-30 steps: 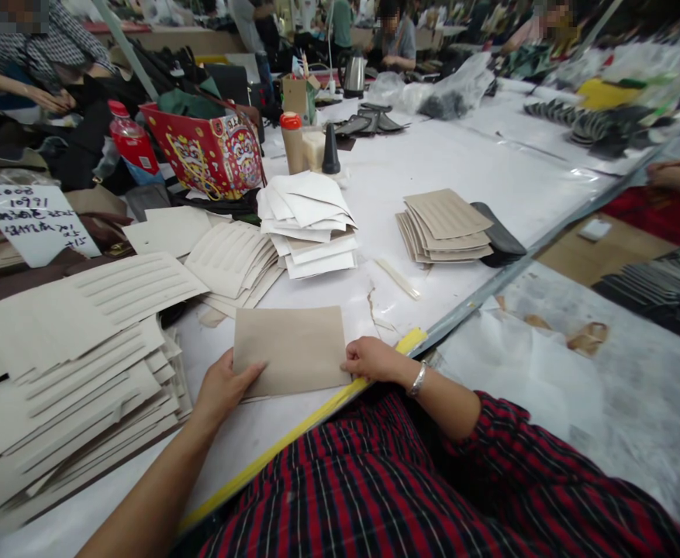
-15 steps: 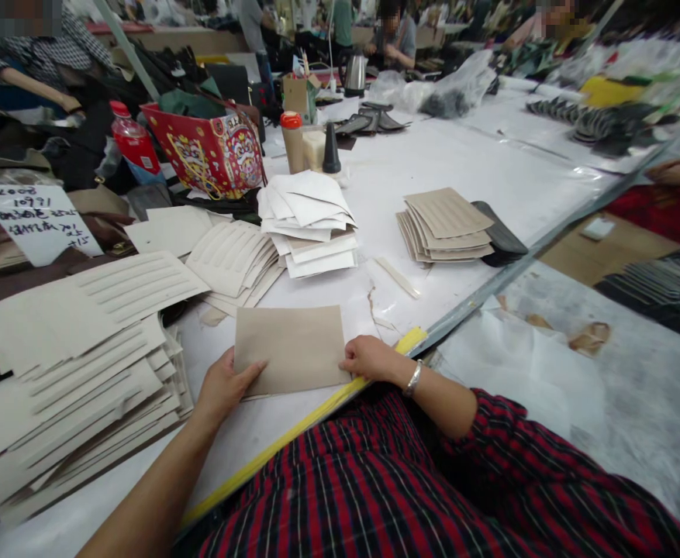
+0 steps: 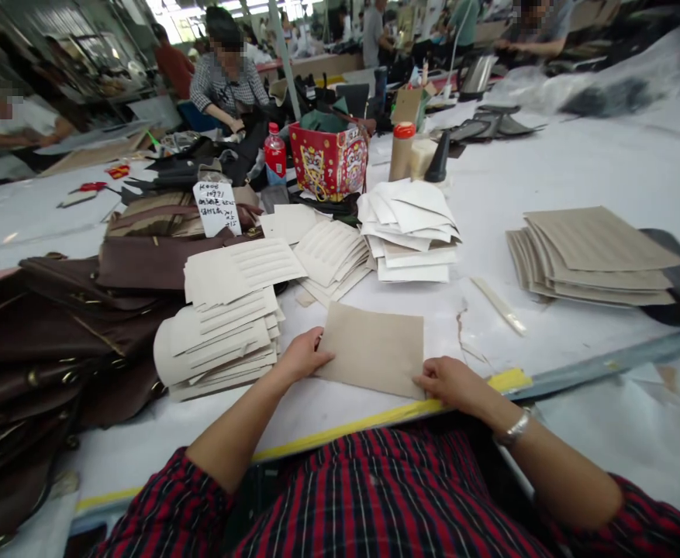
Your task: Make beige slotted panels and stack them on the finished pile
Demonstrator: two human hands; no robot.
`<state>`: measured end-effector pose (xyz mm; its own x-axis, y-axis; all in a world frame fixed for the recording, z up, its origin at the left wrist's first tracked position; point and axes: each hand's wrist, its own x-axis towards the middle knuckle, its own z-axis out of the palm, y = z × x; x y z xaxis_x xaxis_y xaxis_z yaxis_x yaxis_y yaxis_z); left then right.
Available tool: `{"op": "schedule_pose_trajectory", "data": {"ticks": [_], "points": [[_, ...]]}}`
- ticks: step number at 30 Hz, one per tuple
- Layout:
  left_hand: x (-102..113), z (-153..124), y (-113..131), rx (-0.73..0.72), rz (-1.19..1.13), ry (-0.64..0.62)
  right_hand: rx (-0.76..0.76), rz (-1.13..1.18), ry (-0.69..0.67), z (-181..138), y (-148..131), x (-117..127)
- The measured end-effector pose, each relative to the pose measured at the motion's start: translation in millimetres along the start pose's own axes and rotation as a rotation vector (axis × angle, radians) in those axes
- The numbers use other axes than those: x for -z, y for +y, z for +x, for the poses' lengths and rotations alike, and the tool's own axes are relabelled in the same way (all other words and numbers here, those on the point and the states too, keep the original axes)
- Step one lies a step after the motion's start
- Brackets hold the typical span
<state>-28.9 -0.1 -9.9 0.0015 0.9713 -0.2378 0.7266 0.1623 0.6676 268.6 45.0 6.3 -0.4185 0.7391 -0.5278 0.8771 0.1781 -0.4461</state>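
Observation:
A plain beige rectangular panel (image 3: 374,349) lies close to the table's front edge, held at both ends. My left hand (image 3: 305,355) grips its left side, thumb on top and fingers at the edge. At the lower right corner, my right hand (image 3: 447,381) pinches the panel between thumb and fingers. Just left of my left hand is a fanned stack of cream panels (image 3: 229,333), some with raised ridges. Beyond the held panel sit more ridged panels (image 3: 331,256) and a pile of white sheets (image 3: 412,225). A flat pale stick (image 3: 498,306) rests to the right.
A stack of beige ridged panels (image 3: 595,248) lies on a dark piece at the right. Brown leather bags (image 3: 84,325) cover the left side. Farther back stand a red bottle (image 3: 274,155), a red patterned bag (image 3: 328,159) and an orange-capped jar (image 3: 402,151). Other people work behind.
My view has swung left, so the table's contents appear farther right and the brown bags show more. Both hands still hold the beige panel, which is now tilted differently in view.

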Motion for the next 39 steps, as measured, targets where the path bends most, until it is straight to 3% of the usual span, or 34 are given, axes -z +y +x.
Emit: {"op": "schedule_pose_trajectory", "data": {"ticks": [9, 16, 18, 20, 22, 23, 25, 27, 29, 32, 39], "points": [[0.5, -5.9, 1.3, -0.026, 0.065, 0.04, -0.027, 0.067, -0.064, 3.7, 3.5, -2.8], [-9.9, -12.6, 3.7, -0.036, 0.166, 0.096, -0.033, 0.022, -0.028, 0.3, -3.4, 2.3], [-14.3, -16.3, 3.9, -0.063, 0.213, 0.162, -0.031, 0.0, -0.013, 0.5, -3.7, 2.6], [-19.8, -21.7, 2.5, -0.137, 0.337, 0.321, -0.03, -0.012, -0.011, 1.3, -2.8, 2.3], [-26.7, -29.0, -0.3, -0.307, 0.498, 0.471, -0.03, 0.004, -0.024, 2.2, -1.2, 1.7], [-30.4, -33.2, -1.9, -0.435, 0.558, 0.489, -0.029, 0.019, -0.034, 2.6, -0.4, 1.5], [-37.0, -41.4, -4.3, -0.7, 0.598, 0.382, -0.032, 0.039, -0.045, 3.1, 0.8, 1.2], [-41.0, -47.8, -5.0, -0.842, 0.595, 0.203, -0.031, 0.036, -0.044, 3.4, 1.5, 1.5], [-41.6, -51.2, -3.5, -0.835, 0.611, 0.065, -0.027, 0.032, -0.037, 3.6, 2.0, 1.9], [-37.9, -52.6, 1.8, -0.776, 0.672, -0.046, -0.031, 0.053, -0.049, 4.3, 3.4, 2.1], [-42.2, -58.8, 25.9, -0.696, 0.794, -0.081, -0.029, 0.07, -0.063, 5.7, 6.5, 0.0]]}}
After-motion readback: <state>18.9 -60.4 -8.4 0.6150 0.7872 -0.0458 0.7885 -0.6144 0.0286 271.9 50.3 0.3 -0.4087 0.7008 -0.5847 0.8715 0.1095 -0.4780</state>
